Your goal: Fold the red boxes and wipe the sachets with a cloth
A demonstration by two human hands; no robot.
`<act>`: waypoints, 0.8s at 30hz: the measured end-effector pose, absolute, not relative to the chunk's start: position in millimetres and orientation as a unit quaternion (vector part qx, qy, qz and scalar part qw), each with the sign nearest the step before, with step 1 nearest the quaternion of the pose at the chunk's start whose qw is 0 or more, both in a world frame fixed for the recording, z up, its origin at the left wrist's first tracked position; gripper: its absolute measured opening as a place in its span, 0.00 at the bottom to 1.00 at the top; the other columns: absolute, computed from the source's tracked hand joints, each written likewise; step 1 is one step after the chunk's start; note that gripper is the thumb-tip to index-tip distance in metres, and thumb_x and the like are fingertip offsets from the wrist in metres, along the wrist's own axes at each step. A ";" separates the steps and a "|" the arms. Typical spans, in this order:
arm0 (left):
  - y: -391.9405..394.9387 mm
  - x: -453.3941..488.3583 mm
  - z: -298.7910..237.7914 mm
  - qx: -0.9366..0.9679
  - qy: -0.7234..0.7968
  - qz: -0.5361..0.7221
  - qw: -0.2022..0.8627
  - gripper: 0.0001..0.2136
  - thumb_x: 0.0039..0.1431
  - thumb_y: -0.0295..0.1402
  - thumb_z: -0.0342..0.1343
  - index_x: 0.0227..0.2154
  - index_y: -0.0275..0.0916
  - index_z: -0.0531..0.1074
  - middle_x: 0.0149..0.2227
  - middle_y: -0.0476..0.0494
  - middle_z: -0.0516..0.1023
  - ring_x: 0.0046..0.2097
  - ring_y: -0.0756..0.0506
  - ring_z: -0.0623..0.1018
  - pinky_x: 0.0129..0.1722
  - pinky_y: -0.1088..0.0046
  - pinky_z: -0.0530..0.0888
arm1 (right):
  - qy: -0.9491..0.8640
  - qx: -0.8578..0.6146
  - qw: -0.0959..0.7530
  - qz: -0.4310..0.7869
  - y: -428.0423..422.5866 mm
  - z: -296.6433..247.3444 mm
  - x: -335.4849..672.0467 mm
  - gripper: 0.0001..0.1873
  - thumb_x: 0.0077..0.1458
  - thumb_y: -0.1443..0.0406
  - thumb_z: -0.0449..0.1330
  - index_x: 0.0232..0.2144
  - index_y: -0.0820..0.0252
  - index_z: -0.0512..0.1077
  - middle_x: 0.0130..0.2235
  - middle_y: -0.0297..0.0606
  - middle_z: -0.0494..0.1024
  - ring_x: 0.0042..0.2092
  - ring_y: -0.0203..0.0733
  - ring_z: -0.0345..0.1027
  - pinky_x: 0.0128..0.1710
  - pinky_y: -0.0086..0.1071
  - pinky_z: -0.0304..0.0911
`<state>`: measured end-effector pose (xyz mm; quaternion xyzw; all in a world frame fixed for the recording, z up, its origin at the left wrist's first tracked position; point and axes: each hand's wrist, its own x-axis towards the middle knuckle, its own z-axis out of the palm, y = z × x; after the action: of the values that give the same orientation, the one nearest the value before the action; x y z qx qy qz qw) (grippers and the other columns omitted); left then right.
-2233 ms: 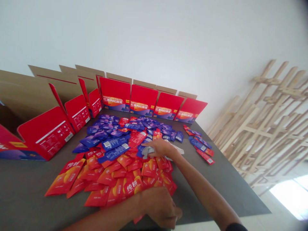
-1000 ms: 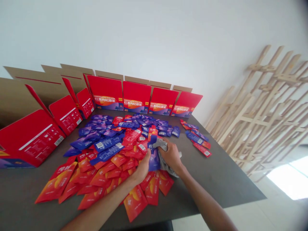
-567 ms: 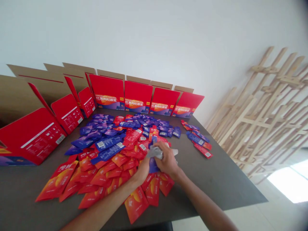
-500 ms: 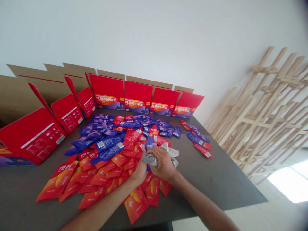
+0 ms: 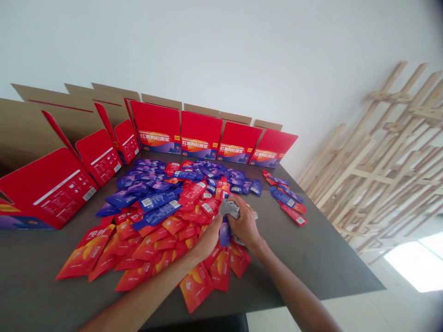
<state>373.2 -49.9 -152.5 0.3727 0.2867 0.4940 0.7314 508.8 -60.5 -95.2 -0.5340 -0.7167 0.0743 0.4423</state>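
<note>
My right hand is closed round a crumpled grey cloth, which bunches out past the fingers. Close against it, my left hand grips a blue sachet whose lower end hangs below the hands. The cloth covers the sachet's upper part. Both hands are over the near right side of a heap of sachets. Red sachets lie in front and to the left, and more blue sachets are spread behind them.
Open red cartons with brown flaps stand in a row along the back, and more cartons line the left. A small group of red and blue sachets lies on the grey table at right. Wooden frames lean by the wall.
Both hands have moved slightly right with the cloth and the blue sachet. The sachet's lower end now shows below them; earlier its upper part stuck out above. The view has shifted a little.
</note>
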 end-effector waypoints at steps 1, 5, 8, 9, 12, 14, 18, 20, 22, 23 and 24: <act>-50.6 372.4 -149.8 0.366 0.285 0.496 0.734 0.16 0.58 0.48 0.65 0.42 0.42 0.81 0.49 0.44 0.84 0.65 0.36 0.71 0.63 0.58 0.69 | -0.724 -0.524 0.440 0.083 -61.9 -96.4 508.2 0.17 0.53 0.72 0.56 0.44 0.55 0.74 0.42 0.38 0.81 0.44 0.45 0.75 0.44 0.33 0.67; -53.2 367.8 -134.6 0.300 0.274 0.487 0.774 0.26 0.58 0.56 0.62 0.42 0.36 0.81 0.44 0.40 0.85 0.55 0.36 0.80 0.58 0.59 0.74 | -0.787 -0.442 0.405 0.145 -67.1 -95.1 506.2 0.19 0.50 0.75 0.58 0.43 0.55 0.75 0.40 0.36 0.81 0.42 0.43 0.76 0.44 0.31 0.67; -54.9 364.7 -125.9 0.260 0.267 0.460 0.806 0.28 0.56 0.60 0.61 0.39 0.35 0.81 0.38 0.39 0.86 0.48 0.38 0.83 0.51 0.62 0.78 | -0.827 -0.386 0.361 0.192 -69.2 -87.3 508.5 0.19 0.48 0.76 0.59 0.42 0.56 0.76 0.40 0.35 0.82 0.41 0.42 0.76 0.44 0.31 0.67; -55.2 364.5 -124.8 0.259 0.267 0.457 0.808 0.28 0.56 0.60 0.61 0.39 0.35 0.81 0.37 0.40 0.86 0.47 0.38 0.83 0.49 0.63 0.79 | -0.836 -0.374 0.347 0.205 -69.7 -84.5 510.0 0.19 0.48 0.76 0.59 0.42 0.56 0.76 0.40 0.35 0.82 0.41 0.42 0.76 0.44 0.30 0.67; -55.5 366.3 -127.7 0.280 0.267 0.456 0.801 0.29 0.54 0.60 0.62 0.41 0.36 0.81 0.38 0.40 0.86 0.48 0.38 0.83 0.48 0.64 0.79 | -0.844 -0.366 0.332 0.209 -71.1 -79.0 515.2 0.19 0.48 0.75 0.59 0.43 0.56 0.76 0.41 0.36 0.82 0.41 0.42 0.76 0.44 0.31 0.67; -55.9 368.0 -132.6 0.303 0.281 0.483 0.772 0.29 0.52 0.60 0.65 0.43 0.37 0.80 0.40 0.41 0.86 0.50 0.38 0.82 0.50 0.64 0.78 | -0.828 -0.386 0.367 0.175 -72.0 -78.5 518.2 0.19 0.49 0.75 0.58 0.43 0.56 0.75 0.42 0.37 0.81 0.42 0.42 0.75 0.44 0.31 0.67; -58.9 367.8 -135.6 0.345 0.315 0.522 0.714 0.29 0.51 0.55 0.69 0.48 0.41 0.73 0.34 0.51 0.82 0.30 0.49 0.80 0.31 0.75 0.77 | -0.712 -0.457 0.525 0.094 -74.0 -78.4 523.1 0.17 0.48 0.74 0.56 0.41 0.56 0.73 0.37 0.34 0.78 0.38 0.40 0.72 0.40 0.30 0.66; -61.0 366.6 -131.3 0.354 0.323 0.507 0.717 0.29 0.49 0.56 0.69 0.46 0.43 0.68 0.27 0.58 0.76 0.18 0.53 0.71 0.16 0.78 0.67 | -0.628 -0.491 0.600 0.069 -75.2 -76.2 525.2 0.14 0.49 0.73 0.56 0.39 0.56 0.71 0.33 0.31 0.75 0.33 0.38 0.69 0.35 0.29 0.65; -62.7 366.3 -125.4 0.364 0.328 0.499 0.714 0.31 0.47 0.59 0.69 0.42 0.43 0.64 0.24 0.60 0.72 0.15 0.54 0.67 0.10 0.79 0.60 | -0.571 -0.507 0.644 0.050 -76.5 -73.8 526.7 0.14 0.50 0.73 0.56 0.39 0.55 0.70 0.32 0.30 0.74 0.31 0.38 0.68 0.33 0.29 0.65; -63.3 366.6 -122.8 0.373 0.335 0.500 0.706 0.31 0.46 0.59 0.69 0.41 0.44 0.63 0.24 0.60 0.71 0.14 0.53 0.67 0.09 0.79 0.58 | -0.558 -0.506 0.656 0.040 -77.2 -73.2 527.0 0.15 0.49 0.73 0.56 0.40 0.55 0.69 0.33 0.30 0.74 0.31 0.38 0.69 0.33 0.29 0.65; -63.8 367.1 -120.7 0.381 0.345 0.501 0.697 0.31 0.47 0.59 0.69 0.42 0.43 0.63 0.23 0.60 0.71 0.14 0.53 0.67 0.09 0.80 0.58 | -0.557 -0.502 0.661 0.031 -77.9 -73.1 526.9 0.16 0.49 0.73 0.56 0.41 0.55 0.69 0.34 0.30 0.75 0.32 0.38 0.70 0.34 0.29 0.66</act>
<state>367.1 -63.8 -120.7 0.3812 0.3447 0.5005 0.6966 526.9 -77.9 -73.1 -0.5020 -0.5568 0.0312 0.6611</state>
